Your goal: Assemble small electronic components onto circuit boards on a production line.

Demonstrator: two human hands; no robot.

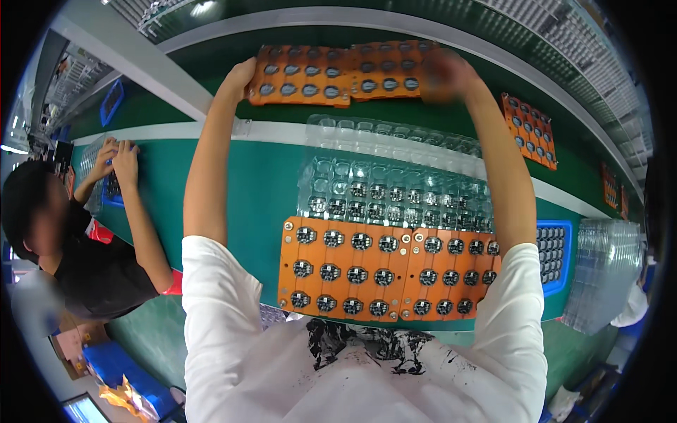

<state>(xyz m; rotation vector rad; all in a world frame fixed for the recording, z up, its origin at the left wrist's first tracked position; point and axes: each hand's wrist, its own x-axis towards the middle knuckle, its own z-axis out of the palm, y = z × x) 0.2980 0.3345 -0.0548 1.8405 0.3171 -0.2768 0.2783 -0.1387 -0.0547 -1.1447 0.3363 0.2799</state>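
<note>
Both my arms reach to the far side of the bench. My left hand (243,76) is closed round the left edge of an orange fixture plate (321,83) that carries rows of round, grey-topped parts. A second such plate (381,73) lies against it on the right. At that plate's right end is my right hand (453,73), smeared by motion, its fingers unclear. Close to my body, two more orange plates (342,256) (441,262) sit side by side, holding rows of small circuit boards. Behind them a clear plastic blister tray (328,171) holds similar boards in its nearer pockets.
A metal post (141,67) rises left of my left arm. Another orange plate (527,134) lies far right. To the right stand a blue tray (568,243) of round parts and stacked clear trays (599,271). At left, a co-worker's hands (118,161) work over a blue tray.
</note>
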